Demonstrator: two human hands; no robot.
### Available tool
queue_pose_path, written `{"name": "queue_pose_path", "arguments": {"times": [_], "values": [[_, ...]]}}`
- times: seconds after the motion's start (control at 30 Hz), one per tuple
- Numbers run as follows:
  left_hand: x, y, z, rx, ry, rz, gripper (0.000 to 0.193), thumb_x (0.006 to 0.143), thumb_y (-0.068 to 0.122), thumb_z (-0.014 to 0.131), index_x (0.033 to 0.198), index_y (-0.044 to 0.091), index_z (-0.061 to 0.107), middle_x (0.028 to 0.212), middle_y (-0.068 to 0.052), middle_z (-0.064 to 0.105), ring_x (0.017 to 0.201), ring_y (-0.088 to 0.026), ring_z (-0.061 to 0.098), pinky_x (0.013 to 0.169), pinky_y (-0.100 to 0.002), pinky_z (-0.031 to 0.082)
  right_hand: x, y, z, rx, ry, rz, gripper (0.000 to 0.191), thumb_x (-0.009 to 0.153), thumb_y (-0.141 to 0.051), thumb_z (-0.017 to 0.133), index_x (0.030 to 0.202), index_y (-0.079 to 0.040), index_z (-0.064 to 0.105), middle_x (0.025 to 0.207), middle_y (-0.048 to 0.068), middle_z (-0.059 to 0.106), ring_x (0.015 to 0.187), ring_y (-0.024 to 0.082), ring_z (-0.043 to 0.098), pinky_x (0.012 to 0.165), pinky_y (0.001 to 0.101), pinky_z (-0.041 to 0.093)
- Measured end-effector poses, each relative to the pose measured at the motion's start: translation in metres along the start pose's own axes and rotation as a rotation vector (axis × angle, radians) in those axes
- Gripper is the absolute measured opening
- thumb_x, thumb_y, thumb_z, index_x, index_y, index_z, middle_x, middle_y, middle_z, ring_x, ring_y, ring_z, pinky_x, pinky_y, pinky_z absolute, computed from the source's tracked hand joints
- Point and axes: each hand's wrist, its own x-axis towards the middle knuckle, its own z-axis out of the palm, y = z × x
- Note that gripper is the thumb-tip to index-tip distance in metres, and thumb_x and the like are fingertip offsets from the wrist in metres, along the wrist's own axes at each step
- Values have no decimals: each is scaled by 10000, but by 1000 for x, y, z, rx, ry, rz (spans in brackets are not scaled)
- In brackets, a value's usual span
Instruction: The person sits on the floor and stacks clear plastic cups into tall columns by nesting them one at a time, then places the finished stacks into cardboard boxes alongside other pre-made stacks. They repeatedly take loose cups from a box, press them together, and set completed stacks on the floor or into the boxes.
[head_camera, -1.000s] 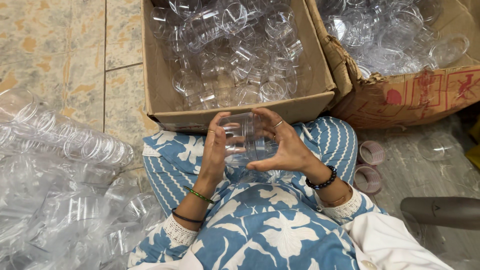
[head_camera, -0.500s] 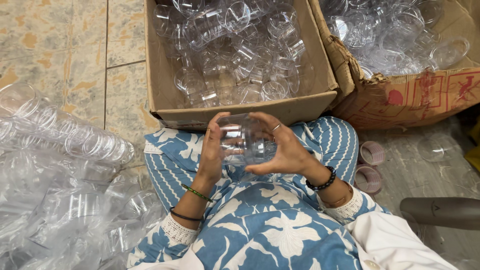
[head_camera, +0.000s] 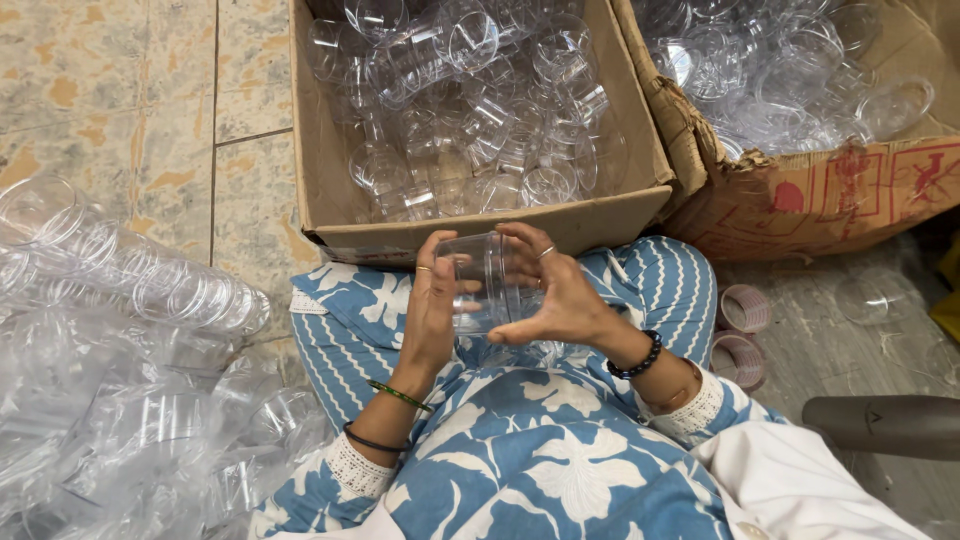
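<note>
You hold the clear plastic cup (head_camera: 488, 285) over your lap, just near of the cardboard box (head_camera: 610, 215) of loose cups. It lies sideways, long axis left to right. Your left hand (head_camera: 432, 315) cradles its left end; your right hand (head_camera: 560, 295) curls over the right end.

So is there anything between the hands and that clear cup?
Nothing visible. The left hand and the right hand both grip the clear cup directly, above the lap and just short of the cardboard box.
</note>
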Motion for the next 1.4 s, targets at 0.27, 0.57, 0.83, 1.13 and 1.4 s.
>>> {"name": "queue_pose_path", "arguments": {"times": [0.27,0.57,0.83,1.13,1.4], "values": [[23,1,-7,127,-22,93,910,903,494,701,1557,79,225,1452,-232,443,1251,-311,596,936,-383,574,26,-15,-1,-474,70,-139,1125,649,-373,971,1558,-111,362,1476,194,515,1359,368,572,1126,462,508],[15,-10,-43,-139,99,51,926,818,235,817,1560,-26,328,1264,-198,602,1034,-246,661,861,-373,584,53,7,5,204,-11,141,908,788,-238,821,1540,-95,332,1430,156,520,1209,263,598,977,401,536],[-17,-18,-95,798,405,654,1273,580,463,946,1554,30,251,1498,-252,449,1380,-396,462,1142,-469,410,99,46,53,345,-136,277,766,854,-194,751,1500,48,419,1152,171,709,982,234,724,850,364,607],[-23,-26,-145,658,394,611,1094,631,337,974,1478,138,310,1543,-215,428,1411,-403,483,1179,-473,430,126,63,110,480,-216,244,654,895,-152,756,1396,-13,359,1104,137,657,988,177,665,867,338,592],[-14,-15,-132,600,424,610,939,607,235,996,1332,205,400,1484,-213,449,1376,-368,528,1135,-454,503,129,44,101,382,-220,320,514,932,-164,731,1297,-39,392,1075,116,639,979,184,702,860,318,617]]}}
